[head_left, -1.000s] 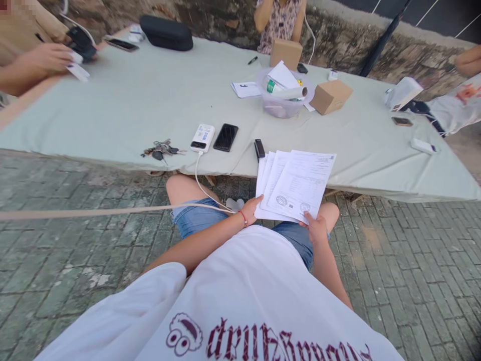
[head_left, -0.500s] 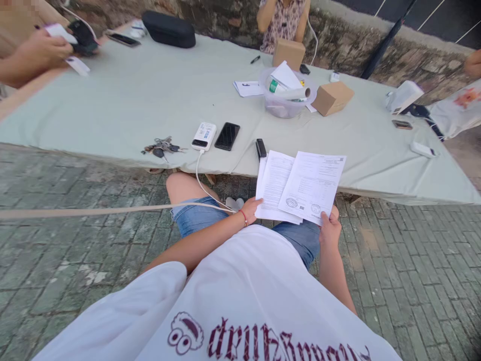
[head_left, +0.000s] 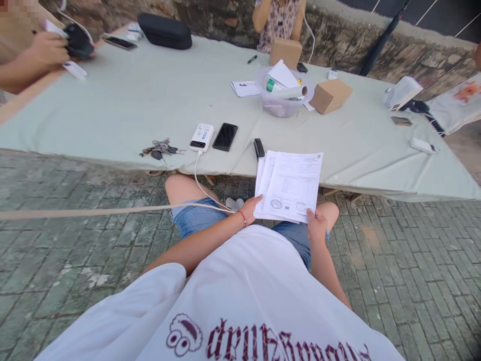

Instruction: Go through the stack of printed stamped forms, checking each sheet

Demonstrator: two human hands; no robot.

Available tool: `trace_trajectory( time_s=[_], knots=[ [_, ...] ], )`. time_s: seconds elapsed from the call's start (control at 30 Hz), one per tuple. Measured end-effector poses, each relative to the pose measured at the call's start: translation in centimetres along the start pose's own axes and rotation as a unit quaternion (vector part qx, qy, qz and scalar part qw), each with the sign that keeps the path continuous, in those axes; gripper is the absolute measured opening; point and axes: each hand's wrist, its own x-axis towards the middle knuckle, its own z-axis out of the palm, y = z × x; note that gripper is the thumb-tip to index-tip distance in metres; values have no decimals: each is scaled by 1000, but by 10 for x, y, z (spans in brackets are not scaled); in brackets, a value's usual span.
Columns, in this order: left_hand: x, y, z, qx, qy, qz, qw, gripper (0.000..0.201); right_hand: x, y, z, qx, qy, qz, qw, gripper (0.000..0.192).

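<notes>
I sit at a table with a stack of printed paper sheets point(head_left: 291, 185) held over my knees. My left hand point(head_left: 251, 206) grips the stack's lower left corner. My right hand point(head_left: 316, 225) pinches the lower right corner, thumb on top of the front sheet. The sheets lie nearly squared, with a few left edges fanned out. Round stamps show near the bottom of the front sheet.
On the grey-green tablecloth point(head_left: 124, 105) lie keys point(head_left: 161, 148), a white power bank point(head_left: 202, 137) with a cable, a black phone point(head_left: 225, 136), a small black device point(head_left: 259, 148), a clear tub point(head_left: 282, 95) and cardboard boxes point(head_left: 330, 95). Other people sit at the far left and far side.
My right hand pulled the front sheet out to the right, then brought it back left onto the stack. The fanned sheets are now gathered closer together.
</notes>
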Motion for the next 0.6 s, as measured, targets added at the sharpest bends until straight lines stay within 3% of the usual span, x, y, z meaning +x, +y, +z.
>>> trace_trajectory(
  time_s=[0.2,0.33,0.4,0.5,0.6],
  knots=[
    [-1,-1,0,29,24,2,999,36,-11,-7,11,-73,-66,-7,995,36],
    [0,-2,-2,48,48,8,998,35,9,-5,6,-178,16,-74,981,45],
    [1,-2,-2,51,45,8,998,35,27,-5,2,-169,33,-59,983,48],
    [2,-3,-3,65,35,-2,997,35,56,-7,0,-62,-78,75,992,45],
    [2,-6,-5,114,16,-22,993,33,79,-9,4,72,-231,185,952,42]
  ],
)
